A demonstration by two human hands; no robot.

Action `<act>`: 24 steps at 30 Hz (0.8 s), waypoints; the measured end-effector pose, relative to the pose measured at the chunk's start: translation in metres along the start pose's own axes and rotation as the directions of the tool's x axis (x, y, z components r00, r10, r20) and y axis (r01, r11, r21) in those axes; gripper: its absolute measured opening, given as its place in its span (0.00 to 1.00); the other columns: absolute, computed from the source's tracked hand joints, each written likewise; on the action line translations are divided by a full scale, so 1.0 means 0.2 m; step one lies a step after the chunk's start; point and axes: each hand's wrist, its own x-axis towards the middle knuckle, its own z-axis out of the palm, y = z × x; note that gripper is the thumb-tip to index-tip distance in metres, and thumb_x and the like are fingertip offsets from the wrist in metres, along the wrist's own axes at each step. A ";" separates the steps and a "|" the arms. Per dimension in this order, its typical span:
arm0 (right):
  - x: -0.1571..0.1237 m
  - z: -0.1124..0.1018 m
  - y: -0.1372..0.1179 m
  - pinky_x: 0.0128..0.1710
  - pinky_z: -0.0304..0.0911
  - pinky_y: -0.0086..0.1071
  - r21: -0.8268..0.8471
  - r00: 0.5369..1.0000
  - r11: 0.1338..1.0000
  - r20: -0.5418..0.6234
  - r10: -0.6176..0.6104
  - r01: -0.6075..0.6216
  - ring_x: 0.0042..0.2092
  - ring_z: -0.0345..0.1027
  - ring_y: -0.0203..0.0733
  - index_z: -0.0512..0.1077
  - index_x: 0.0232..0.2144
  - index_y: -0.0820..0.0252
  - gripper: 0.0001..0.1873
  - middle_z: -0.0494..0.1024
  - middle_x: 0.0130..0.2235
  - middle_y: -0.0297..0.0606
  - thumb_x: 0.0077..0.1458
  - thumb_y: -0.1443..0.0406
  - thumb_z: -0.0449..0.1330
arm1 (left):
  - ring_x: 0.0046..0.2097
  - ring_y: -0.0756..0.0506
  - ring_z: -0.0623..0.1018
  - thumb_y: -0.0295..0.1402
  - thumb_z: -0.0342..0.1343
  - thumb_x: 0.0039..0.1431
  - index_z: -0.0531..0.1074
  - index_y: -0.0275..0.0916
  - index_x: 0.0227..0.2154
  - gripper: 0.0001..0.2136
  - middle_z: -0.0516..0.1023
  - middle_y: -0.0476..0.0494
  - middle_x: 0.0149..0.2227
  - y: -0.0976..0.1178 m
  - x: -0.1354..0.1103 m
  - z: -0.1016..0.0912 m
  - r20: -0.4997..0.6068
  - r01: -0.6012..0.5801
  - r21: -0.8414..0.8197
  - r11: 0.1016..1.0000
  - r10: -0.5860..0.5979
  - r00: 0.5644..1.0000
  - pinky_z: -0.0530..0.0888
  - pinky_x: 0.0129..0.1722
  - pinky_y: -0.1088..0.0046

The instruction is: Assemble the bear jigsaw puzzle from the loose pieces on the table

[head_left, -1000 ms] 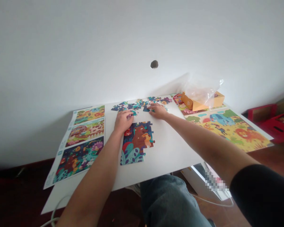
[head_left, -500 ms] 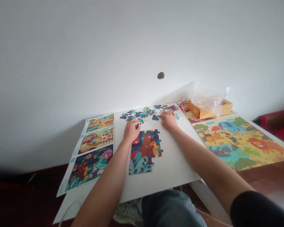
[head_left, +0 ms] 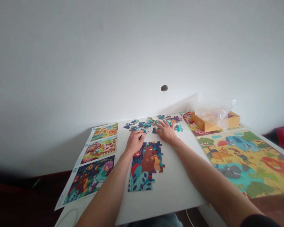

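Observation:
My left hand (head_left: 134, 141) is closed, its fingertips pinching what looks like a small dark puzzle piece (head_left: 140, 136), mostly hidden. It is just above the upper left of the partly joined jigsaw (head_left: 149, 160), which shows a brown bear and blue leaves. To its right, my right hand (head_left: 166, 131) lies open with fingers spread over the loose pieces. A dark blue puzzle piece (head_left: 154, 130) lies by its thumb; whether they touch is unclear. Loose puzzle pieces (head_left: 151, 121) are scattered beyond both hands, and a turquoise puzzle piece (head_left: 179, 128) lies right of the right hand.
A picture sheet (head_left: 101, 150) with three scenes lies along the left of the white table (head_left: 175, 192). On the right are an animal puzzle (head_left: 241, 157) and a yellow box (head_left: 208, 124) with a clear plastic bag (head_left: 214, 110) on it. Behind stands a wall (head_left: 109, 63).
My right hand's fingers have spread apart over the loose pieces. The left hand stays closed near the joined jigsaw's top edge. The whole view has tilted upward, so the table sits lower.

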 end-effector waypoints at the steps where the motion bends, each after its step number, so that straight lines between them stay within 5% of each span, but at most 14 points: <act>1: 0.00 0.00 0.00 0.63 0.28 0.68 0.004 1.000 1.000 0.018 -0.004 0.004 0.69 0.43 0.56 0.64 0.62 0.45 0.24 0.61 0.67 0.38 0.67 0.52 0.46 | 0.51 0.42 0.76 0.28 0.54 0.59 0.81 0.43 0.39 0.10 0.81 0.45 0.47 0.00 0.00 0.00 -0.004 0.000 0.001 1.000 0.000 1.000 0.71 0.57 0.59; 11: -0.01 -0.01 -0.04 0.61 0.26 0.74 0.053 0.990 0.997 0.123 -0.069 0.062 0.69 0.45 0.57 0.65 0.60 0.44 0.25 0.61 0.66 0.36 0.68 0.49 0.43 | 0.55 0.41 0.74 0.34 0.53 0.62 0.80 0.45 0.43 0.12 0.79 0.44 0.52 0.01 -0.02 -0.04 0.075 0.027 0.024 0.999 -0.029 0.997 0.69 0.60 0.55; 14: -0.01 -0.01 -0.04 0.62 0.29 0.71 0.017 0.994 0.993 -0.012 0.113 -0.113 0.68 0.45 0.58 0.64 0.61 0.49 0.25 0.60 0.67 0.44 0.66 0.51 0.46 | 0.56 0.40 0.74 0.35 0.52 0.62 0.80 0.45 0.43 0.13 0.78 0.43 0.52 0.02 -0.04 -0.06 0.099 0.047 0.019 0.999 -0.049 0.994 0.69 0.60 0.55; 17: -0.02 0.01 -0.02 0.64 0.34 0.67 0.004 0.950 0.954 -0.093 0.300 -0.301 0.67 0.48 0.58 0.66 0.60 0.55 0.25 0.61 0.66 0.48 0.64 0.56 0.50 | 0.57 0.40 0.74 0.36 0.53 0.61 0.80 0.45 0.44 0.13 0.77 0.42 0.53 0.04 -0.05 -0.07 0.099 0.052 0.002 0.999 -0.052 0.994 0.68 0.61 0.56; 24: -0.01 0.01 0.00 0.66 0.38 0.59 0.038 0.969 0.970 -0.048 0.244 -0.242 0.66 0.52 0.51 0.71 0.55 0.50 0.21 0.66 0.64 0.39 0.61 0.63 0.52 | 0.56 0.41 0.74 0.32 0.54 0.60 0.81 0.44 0.43 0.12 0.77 0.42 0.53 0.06 -0.06 -0.07 0.104 0.048 0.015 0.999 -0.050 0.993 0.69 0.61 0.56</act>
